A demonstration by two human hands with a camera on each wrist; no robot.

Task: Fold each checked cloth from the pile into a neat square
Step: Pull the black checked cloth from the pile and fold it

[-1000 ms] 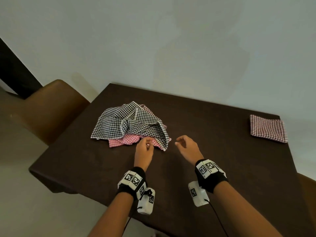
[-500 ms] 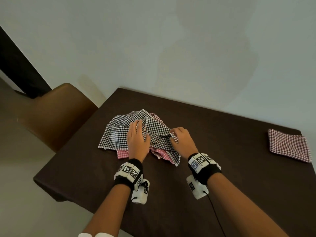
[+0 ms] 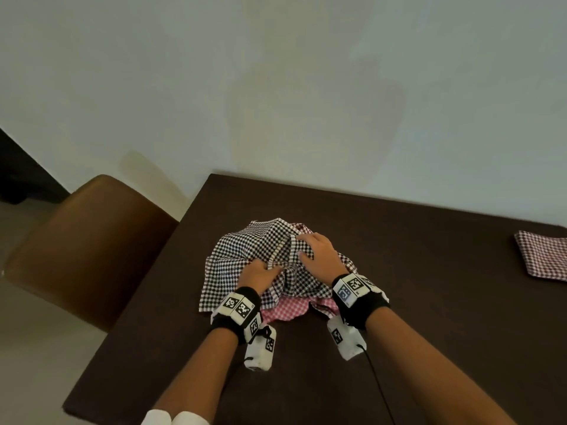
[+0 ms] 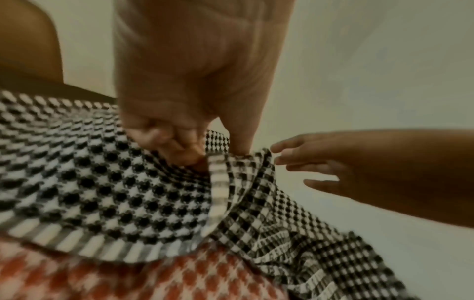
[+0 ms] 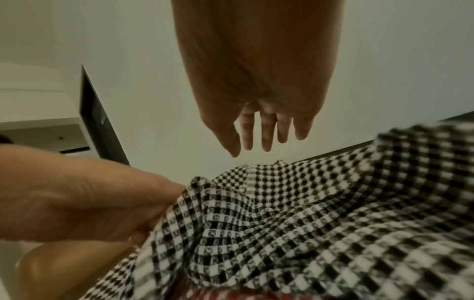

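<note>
Table carried the pile near its far left corner, black cloth over red cloth. Folded cloth sat well apart, right. Left hand pinched black folds; right hand lay flat, fingers straight.
</note>
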